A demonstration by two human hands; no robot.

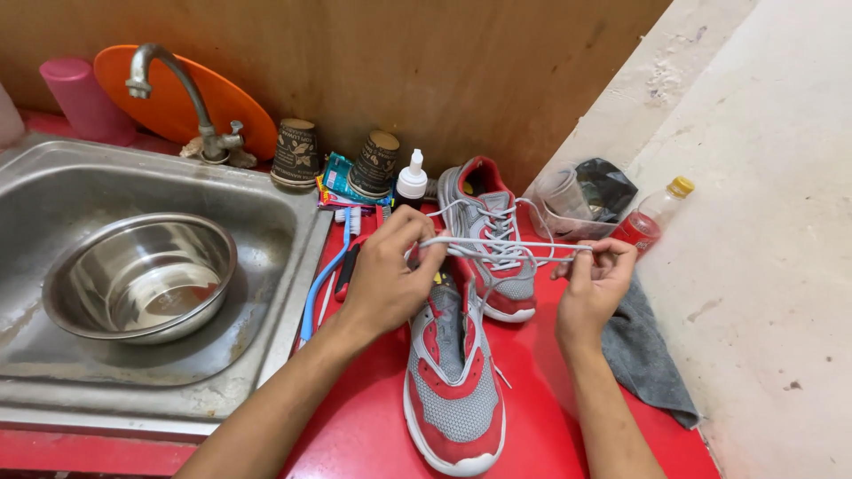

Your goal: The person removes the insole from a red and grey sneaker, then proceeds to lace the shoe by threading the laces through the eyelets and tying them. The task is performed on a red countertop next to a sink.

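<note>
My left hand (388,270) and right hand (596,279) each pinch an end of a thin white shoelace (506,243), stretched taut above two red-and-grey mesh sneakers (453,390) on the glossy red tabletop (541,417), beside a steel sink (266,222).

Near shoe (454,372) tongue hidden behind left hand (390,275).

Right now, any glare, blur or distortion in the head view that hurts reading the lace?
Head view: sharp and evenly lit; the white shoelace reads clearly between left hand and right hand. Soft glare only inside the round steel bowl. Mild wide-angle bending at the edges; faint shadows on the red counter.
</note>
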